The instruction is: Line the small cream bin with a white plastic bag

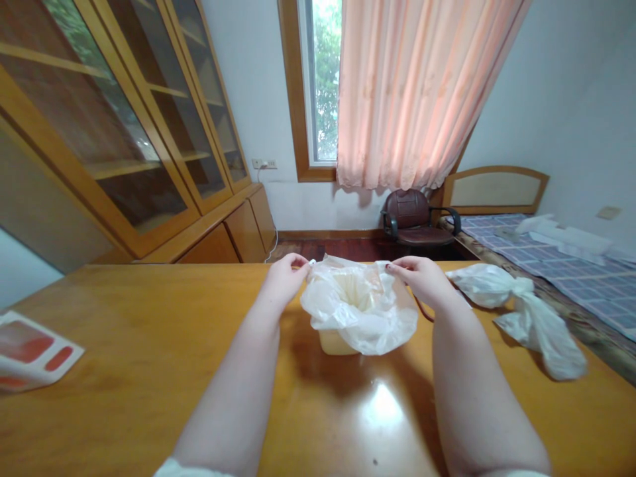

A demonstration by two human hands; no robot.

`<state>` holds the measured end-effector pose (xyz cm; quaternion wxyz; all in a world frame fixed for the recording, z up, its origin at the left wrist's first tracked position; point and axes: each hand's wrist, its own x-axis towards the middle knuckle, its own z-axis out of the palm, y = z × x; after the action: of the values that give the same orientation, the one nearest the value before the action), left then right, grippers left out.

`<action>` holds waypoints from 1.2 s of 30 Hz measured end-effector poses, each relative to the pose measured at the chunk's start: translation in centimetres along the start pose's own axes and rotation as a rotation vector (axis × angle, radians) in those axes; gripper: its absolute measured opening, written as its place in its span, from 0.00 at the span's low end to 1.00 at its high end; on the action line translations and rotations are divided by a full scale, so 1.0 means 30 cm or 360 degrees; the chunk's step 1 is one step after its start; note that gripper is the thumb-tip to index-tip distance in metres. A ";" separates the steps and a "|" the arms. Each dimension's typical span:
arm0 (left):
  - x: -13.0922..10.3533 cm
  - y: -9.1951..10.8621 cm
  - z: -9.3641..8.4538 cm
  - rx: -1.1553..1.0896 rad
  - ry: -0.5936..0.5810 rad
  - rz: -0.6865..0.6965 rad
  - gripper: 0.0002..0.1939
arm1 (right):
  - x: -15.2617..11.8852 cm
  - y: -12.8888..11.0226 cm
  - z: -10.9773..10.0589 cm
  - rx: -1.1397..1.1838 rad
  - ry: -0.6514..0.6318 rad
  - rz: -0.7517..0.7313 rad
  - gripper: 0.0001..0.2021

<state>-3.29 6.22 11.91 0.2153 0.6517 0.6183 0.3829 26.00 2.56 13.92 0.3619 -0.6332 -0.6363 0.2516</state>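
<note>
A thin white plastic bag (382,324) lines a pale yellow container (338,343) on the wooden table, its loose edge folded out over the rim. At the bag's far left edge, my left hand (288,278) pinches the plastic between thumb and fingers. My right hand (417,275) pinches the far right edge in the same way. The bag's middle dips down into the container, and most of the container's wall is hidden under the plastic.
A knotted white plastic bag (539,324) lies on the table (149,397) at the right. At the left edge stands a white and red box (37,351). Beyond the table are an office chair (415,222), a bed (561,265) and a glass-door cabinet (199,205).
</note>
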 end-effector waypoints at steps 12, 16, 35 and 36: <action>0.018 -0.014 0.045 -0.0910 -0.0194 -0.0249 0.07 | -0.025 -0.049 0.042 -0.0113 0.0405 0.0094 0.20; 0.022 -0.017 0.038 -0.1272 -0.0221 -0.0329 0.14 | -0.033 -0.071 0.036 -0.0547 0.0158 0.0211 0.23; 0.029 -0.005 0.015 -0.1975 -0.0413 -0.0664 0.07 | 0.050 0.033 0.107 -0.0251 -0.0159 0.0214 0.22; 0.032 -0.010 0.016 -0.1977 -0.0444 -0.0688 0.07 | 0.056 0.038 0.114 -0.0219 -0.0153 0.0234 0.21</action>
<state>-3.16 7.28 11.60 0.7000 0.3118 0.3660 0.5280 24.16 4.79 11.18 0.2673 -0.6887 -0.6204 0.2633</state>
